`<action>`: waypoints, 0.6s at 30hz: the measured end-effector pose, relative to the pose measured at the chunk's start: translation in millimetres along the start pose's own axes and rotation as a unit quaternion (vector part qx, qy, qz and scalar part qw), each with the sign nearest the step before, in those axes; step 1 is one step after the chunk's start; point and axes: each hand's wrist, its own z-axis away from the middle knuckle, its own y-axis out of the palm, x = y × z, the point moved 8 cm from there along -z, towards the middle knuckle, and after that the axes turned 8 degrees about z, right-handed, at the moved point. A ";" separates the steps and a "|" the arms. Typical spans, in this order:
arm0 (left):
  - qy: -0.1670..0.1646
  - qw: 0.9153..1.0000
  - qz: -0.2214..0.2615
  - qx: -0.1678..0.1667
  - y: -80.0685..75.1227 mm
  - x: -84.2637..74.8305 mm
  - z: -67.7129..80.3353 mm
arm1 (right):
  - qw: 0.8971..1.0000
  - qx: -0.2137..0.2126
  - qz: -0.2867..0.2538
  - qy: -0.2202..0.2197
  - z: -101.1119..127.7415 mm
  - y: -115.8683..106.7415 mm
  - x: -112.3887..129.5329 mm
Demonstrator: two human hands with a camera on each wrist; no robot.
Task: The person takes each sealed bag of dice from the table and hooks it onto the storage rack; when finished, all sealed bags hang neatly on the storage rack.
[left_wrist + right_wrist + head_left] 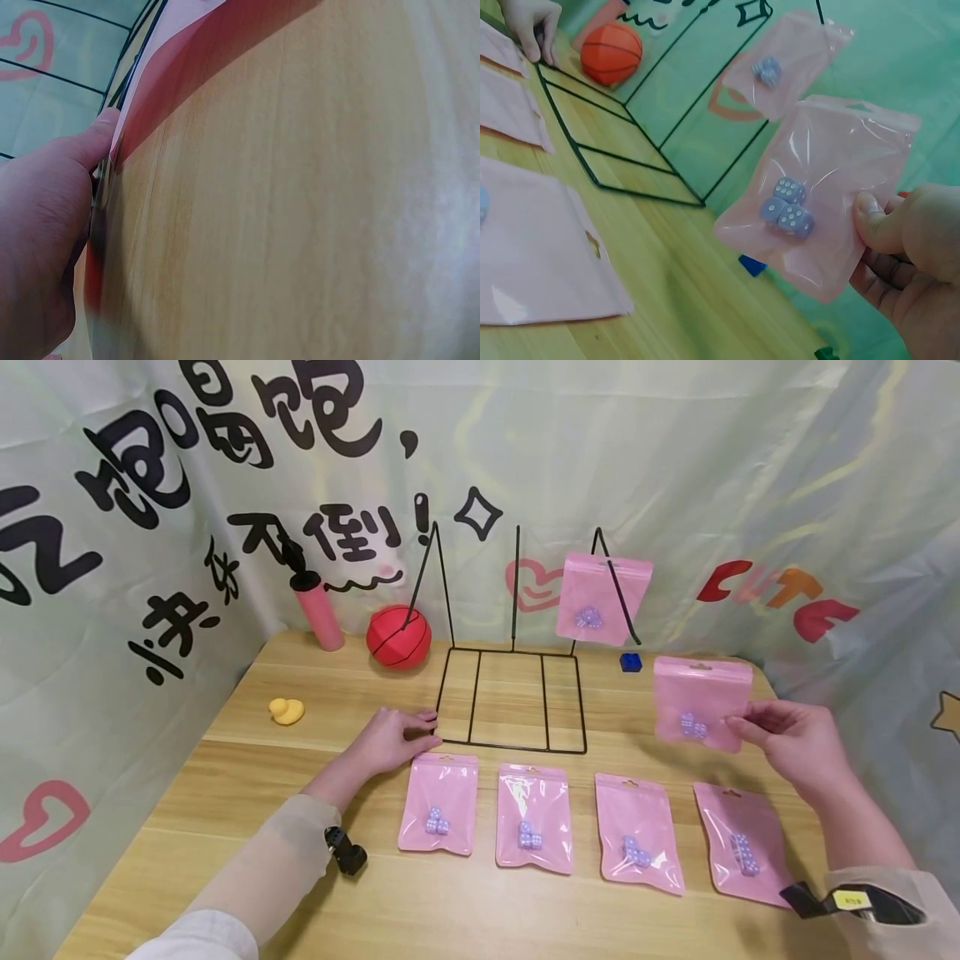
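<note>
Rack [545,702] finger-pinched by left hand [390,737], pink bag [693,693] likewise by right hand [798,739] toward bench [465,918] right edge; hole [701,665] best kept unblocked tbh.

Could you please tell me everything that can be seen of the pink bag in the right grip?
The pink bag is glossy and translucent, apparently plastic, with a hanging slot in its top band. Three pale purple dice with white dots show low inside. It is held in the air, roughly upright, above the table and to the right of the wire rack, pinched near its lower right corner by the right grip.
</note>
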 end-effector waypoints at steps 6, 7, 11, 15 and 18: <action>-0.001 1.000 -0.002 0.000 0.3 1.0 -0.4 | 1.000 -0.013 -0.012 -0.026 4.6 -2.3 18.9; -0.002 1.000 -0.002 -0.001 0.4 1.4 -0.4 | 0.999 -0.014 -0.015 -0.031 5.0 -2.2 21.9; -0.002 1.000 -0.004 -0.003 0.1 2.0 0.0 | 0.999 -0.017 -0.019 -0.040 6.8 -1.0 34.2; 0.000 1.000 -0.004 -0.003 -0.1 0.8 0.3 | 0.998 -0.019 -0.025 -0.057 9.5 0.2 45.6; 0.000 1.000 -0.005 -0.002 -0.3 -0.3 0.5 | 0.997 -0.017 -0.032 -0.068 11.5 1.8 53.3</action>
